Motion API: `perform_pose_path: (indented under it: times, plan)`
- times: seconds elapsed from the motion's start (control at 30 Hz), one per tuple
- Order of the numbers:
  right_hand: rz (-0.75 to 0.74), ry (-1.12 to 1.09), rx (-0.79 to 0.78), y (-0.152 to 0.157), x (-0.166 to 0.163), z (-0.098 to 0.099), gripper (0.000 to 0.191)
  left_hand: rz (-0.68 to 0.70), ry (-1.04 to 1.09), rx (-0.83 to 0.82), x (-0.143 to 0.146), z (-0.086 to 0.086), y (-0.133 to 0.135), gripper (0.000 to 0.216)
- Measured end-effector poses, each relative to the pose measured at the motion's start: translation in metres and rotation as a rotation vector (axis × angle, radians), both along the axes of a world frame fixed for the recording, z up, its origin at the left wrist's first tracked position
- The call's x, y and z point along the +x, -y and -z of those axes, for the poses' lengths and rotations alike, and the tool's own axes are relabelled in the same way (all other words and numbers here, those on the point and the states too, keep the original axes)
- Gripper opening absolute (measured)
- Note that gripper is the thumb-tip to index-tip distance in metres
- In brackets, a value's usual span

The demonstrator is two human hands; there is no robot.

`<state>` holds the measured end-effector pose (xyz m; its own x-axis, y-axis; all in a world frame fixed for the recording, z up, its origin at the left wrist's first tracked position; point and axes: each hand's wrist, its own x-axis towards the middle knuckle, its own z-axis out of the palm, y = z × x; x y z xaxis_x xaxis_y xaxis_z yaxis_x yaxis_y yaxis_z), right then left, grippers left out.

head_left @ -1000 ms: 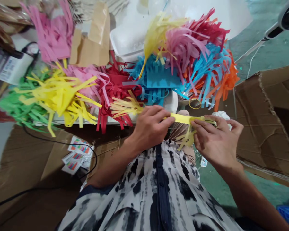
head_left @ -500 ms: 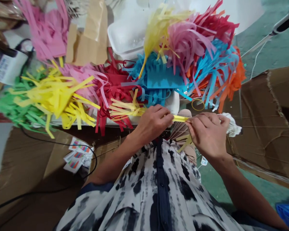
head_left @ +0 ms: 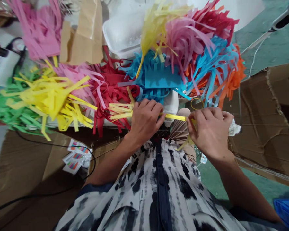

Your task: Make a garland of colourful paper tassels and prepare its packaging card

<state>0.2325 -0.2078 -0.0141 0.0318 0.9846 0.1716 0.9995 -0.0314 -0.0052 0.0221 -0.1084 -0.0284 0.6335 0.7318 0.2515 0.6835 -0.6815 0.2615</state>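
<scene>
A yellow paper tassel (head_left: 174,116) is stretched between my two hands at the table's front edge. My left hand (head_left: 146,118) is closed around it, with fringe strips fanning out on its left side. The fingertips of my right hand (head_left: 208,128) pinch the other end, and some pale yellow strips hang below them. Between the hands the paper is drawn into a narrow, twisted-looking band. Just behind lie blue fringed paper (head_left: 162,77) and red fringed paper (head_left: 114,85). A thin yellow ring (head_left: 197,103) shows above my right hand.
Yellow (head_left: 48,96), green (head_left: 16,106) and pink fringed paper (head_left: 43,32) cover the table's left. Tassels including pink (head_left: 185,35) and orange ones (head_left: 233,77) lie at the right. A white tray (head_left: 122,35) and brown paper (head_left: 86,35) sit behind. Cardboard boxes (head_left: 262,118) flank me.
My left hand has shifted slightly left, and a longer stretch of yellow band shows between the hands. My right hand stays nearly in place, still pinching. The view has shifted a little.
</scene>
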Motion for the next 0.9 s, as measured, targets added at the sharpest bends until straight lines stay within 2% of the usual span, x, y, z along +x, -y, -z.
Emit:
perform_pose_path:
  times: [0.07, 0.13, 0.2, 0.3, 0.4, 0.5, 0.57, 0.63, 0.73, 0.9]
  plan:
    - [-0.053, 0.002, 0.063, 0.002, -0.003, 0.003, 0.017, 0.109, 0.066, 0.087, 0.004, 0.003, 0.004, 0.017]
    - [-0.152, -0.02, 0.118, 0.006, -0.003, 0.009, 0.019, 0.282, 0.103, 0.143, 0.007, 0.006, 0.008, 0.022]
    - [-0.22, -0.036, 0.162, 0.012, 0.001, 0.015, 0.023, 0.378, 0.102, 0.171, 0.005, 0.009, 0.008, 0.021]
    - [-0.218, -0.029, 0.196, 0.026, 0.015, 0.019, 0.026, 0.321, 0.102, 0.183, -0.013, 0.009, 0.003, 0.018]
    - [-0.159, -0.05, 0.136, 0.038, 0.028, 0.018, 0.032, 0.244, 0.123, 0.189, -0.042, 0.004, -0.007, 0.027]
    - [-0.137, -0.071, 0.124, 0.041, 0.031, 0.015, 0.028, 0.203, 0.142, 0.214, -0.055, -0.004, -0.012, 0.028]
    - [-0.154, -0.059, 0.15, 0.038, 0.029, 0.012, 0.02, 0.207, 0.177, 0.252, -0.046, -0.008, -0.009, 0.023]
    - [-0.161, -0.033, 0.156, 0.034, 0.025, 0.009, 0.017, 0.271, 0.186, 0.263, -0.026, -0.009, -0.003, 0.018]
    - [-0.149, -0.014, 0.128, 0.027, 0.02, 0.002, 0.013, 0.396, 0.06, 0.168, 0.006, -0.005, 0.002, 0.014]
    - [-0.127, -0.021, 0.148, 0.016, 0.012, -0.002, 0.01, 0.373, -0.065, 0.094, 0.022, 0.001, -0.002, 0.019]
